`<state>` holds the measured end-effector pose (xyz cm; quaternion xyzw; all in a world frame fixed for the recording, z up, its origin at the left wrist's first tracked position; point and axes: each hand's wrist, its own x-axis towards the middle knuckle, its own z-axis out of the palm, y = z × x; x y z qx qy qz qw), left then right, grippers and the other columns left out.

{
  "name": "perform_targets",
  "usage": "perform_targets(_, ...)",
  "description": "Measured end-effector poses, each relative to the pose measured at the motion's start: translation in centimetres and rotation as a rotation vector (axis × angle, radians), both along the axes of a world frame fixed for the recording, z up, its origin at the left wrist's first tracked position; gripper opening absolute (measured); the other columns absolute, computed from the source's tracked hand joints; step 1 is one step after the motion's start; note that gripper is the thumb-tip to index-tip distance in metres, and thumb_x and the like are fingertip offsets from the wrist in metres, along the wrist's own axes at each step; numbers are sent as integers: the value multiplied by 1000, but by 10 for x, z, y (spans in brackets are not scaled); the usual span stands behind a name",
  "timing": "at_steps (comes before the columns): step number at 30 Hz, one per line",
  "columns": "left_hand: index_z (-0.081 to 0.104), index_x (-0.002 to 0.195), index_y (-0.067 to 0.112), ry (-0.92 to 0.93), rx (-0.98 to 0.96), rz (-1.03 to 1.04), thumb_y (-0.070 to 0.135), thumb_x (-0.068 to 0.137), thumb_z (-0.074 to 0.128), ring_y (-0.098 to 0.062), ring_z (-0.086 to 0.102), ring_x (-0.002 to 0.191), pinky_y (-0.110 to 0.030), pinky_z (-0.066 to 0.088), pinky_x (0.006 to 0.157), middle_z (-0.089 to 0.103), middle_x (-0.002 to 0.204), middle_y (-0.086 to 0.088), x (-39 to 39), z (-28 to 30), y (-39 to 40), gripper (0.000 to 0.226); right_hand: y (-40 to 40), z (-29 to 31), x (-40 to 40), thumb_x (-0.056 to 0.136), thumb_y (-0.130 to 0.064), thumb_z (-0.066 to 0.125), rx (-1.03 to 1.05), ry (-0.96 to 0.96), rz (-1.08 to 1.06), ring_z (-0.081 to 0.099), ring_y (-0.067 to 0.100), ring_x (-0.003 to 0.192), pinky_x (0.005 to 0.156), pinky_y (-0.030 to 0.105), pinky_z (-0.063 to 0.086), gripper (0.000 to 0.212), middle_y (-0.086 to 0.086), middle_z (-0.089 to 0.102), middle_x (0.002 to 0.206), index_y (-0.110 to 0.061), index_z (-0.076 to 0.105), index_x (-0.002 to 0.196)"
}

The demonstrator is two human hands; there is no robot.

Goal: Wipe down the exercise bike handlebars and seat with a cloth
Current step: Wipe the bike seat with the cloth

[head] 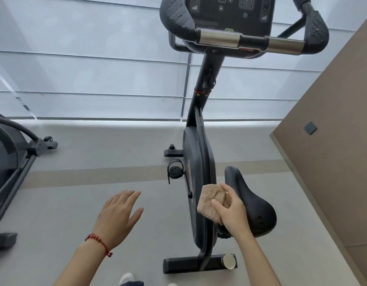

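Observation:
A black exercise bike stands in front of me. Its black seat (252, 201) is at lower right. The handlebars (250, 41), with two silver grip sections and rough black foam ends, are at the top under a dark console. My right hand (232, 209) grips a bunched tan cloth (212, 200) and presses it against the left side of the seat. My left hand (118, 215) hovers flat over the floor to the left of the bike, fingers apart, holding nothing. A red bracelet is on that wrist.
A paper cup (229, 261) stands on the bike's rear base bar (188, 264). Another dark machine (11, 159) is at the left edge. A brown wall (331, 162) rises on the right. The floor (75, 203) is grey, and window blinds fill the back.

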<state>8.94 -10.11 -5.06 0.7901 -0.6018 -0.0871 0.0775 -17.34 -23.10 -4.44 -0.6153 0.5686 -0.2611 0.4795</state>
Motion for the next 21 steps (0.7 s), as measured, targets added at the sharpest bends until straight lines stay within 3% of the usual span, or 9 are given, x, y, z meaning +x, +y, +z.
perform_targets(3, 63, 110, 10, 26, 4, 37, 54, 95, 9, -27, 64, 93, -43, 52, 76, 67, 102, -5, 32, -3, 14, 71, 5, 4, 38, 85, -12, 61, -14, -18, 88, 54, 8, 107, 83, 20, 53, 47, -3, 55, 116, -32, 48, 125)
perform_targets(5, 64, 109, 10, 34, 3, 59, 54, 95, 9, -26, 65, 91, -43, 52, 75, 67, 102, -6, 58, -5, 20, 72, 9, 2, 67, 85, -16, 60, -45, 19, 145, 53, 10, 107, 86, 30, 54, 40, -5, 54, 115, -43, 51, 114)
perform_targets(7, 64, 108, 10, 35, 9, 68, 54, 95, 9, -26, 65, 90, -42, 53, 73, 68, 101, -6, 89, -10, 27, 71, 14, -1, 99, 85, -18, 60, -69, 52, 190, 53, 11, 105, 83, 31, 53, 34, -4, 55, 112, -46, 54, 104)
perform_targets(11, 64, 107, 10, 24, 15, 63, 53, 95, 8, -26, 65, 87, -41, 53, 72, 67, 99, -6, 165, -18, 42, 71, 29, -9, 172, 84, -14, 61, -102, 147, 210, 52, 13, 101, 82, 26, 43, 28, -2, 52, 106, -38, 59, 98)
perform_targets(16, 66, 102, 7, -17, 42, 80, 51, 96, 7, -26, 66, 86, -42, 53, 71, 68, 95, -8, 265, -16, 62, 74, 40, -7, 260, 83, -13, 62, -146, 271, 242, 50, 11, 94, 77, 20, 41, 27, -1, 50, 104, -34, 57, 98)
perform_targets(21, 65, 104, 6, -18, 33, 81, 52, 95, 7, -29, 65, 89, -45, 52, 74, 68, 97, -9, 337, -15, 53, 74, 31, -2, 321, 81, -14, 64, -154, 384, 234, 48, 13, 90, 81, 26, 40, 28, -1, 47, 100, -25, 60, 106)
